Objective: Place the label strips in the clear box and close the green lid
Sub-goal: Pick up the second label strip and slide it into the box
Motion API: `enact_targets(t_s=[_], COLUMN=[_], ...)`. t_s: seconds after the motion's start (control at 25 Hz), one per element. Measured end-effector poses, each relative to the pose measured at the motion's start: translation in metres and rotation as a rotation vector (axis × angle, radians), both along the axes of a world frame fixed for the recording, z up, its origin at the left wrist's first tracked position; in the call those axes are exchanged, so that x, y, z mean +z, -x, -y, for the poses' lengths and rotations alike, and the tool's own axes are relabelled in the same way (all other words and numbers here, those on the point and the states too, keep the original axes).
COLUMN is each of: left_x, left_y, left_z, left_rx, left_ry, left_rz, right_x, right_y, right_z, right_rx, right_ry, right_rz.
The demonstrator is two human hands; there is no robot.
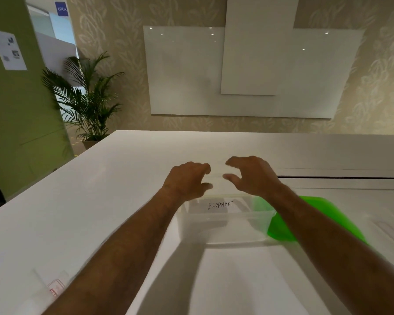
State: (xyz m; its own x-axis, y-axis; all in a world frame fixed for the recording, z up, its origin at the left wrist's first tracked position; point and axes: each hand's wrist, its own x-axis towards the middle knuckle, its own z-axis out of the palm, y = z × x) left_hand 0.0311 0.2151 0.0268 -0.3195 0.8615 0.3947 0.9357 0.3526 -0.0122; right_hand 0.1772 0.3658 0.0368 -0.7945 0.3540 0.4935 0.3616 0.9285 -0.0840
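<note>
One white table [77,212] fills the lower half of the room, and two white boards [248,71] hang on the patterned wall behind it, one overlapping the other. A single potted palm [87,98] stands by the green wall at the left, where one printed sheet [8,48] is pinned; its print is too small to read. A blue sign [61,9] farther back reads "OTCA".

On the table sits one clear box [223,226], open at the top. One green lid [284,228] lies just beside it on the right, partly under the right forearm. One label strip [221,205] shows inside the box near its far wall, handwritten "ELEPHANT".

Two bare hands reach out above the far edge of the box. The left hand [187,180] and the right hand [253,176] face each other, fingers curled and thumbs spread, half open. Whether a strip is pinched between them I cannot tell; the space there is blurred white.
</note>
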Motion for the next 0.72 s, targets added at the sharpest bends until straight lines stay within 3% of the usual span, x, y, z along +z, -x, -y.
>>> enact_targets(t_s=[0.16, 0.36, 0.72], left_x=[0.004, -0.002, -0.005], left_y=[-0.002, -0.005, -0.016], left_z=[0.016, 0.034, 0.059], left_rx=[-0.066, 0.017, 0.082], left_ry=[-0.290, -0.197, -0.181], left_rz=[-0.123, -0.184, -0.166], right_x=[-0.001, -0.008, -0.016], right_y=[-0.006, -0.014, -0.023], right_z=[0.011, 0.024, 0.049], right_rx=[-0.045, -0.152, -0.232], right_ry=[-0.091, -0.111, -0.100], right_rz=[-0.224, -0.081, -0.102])
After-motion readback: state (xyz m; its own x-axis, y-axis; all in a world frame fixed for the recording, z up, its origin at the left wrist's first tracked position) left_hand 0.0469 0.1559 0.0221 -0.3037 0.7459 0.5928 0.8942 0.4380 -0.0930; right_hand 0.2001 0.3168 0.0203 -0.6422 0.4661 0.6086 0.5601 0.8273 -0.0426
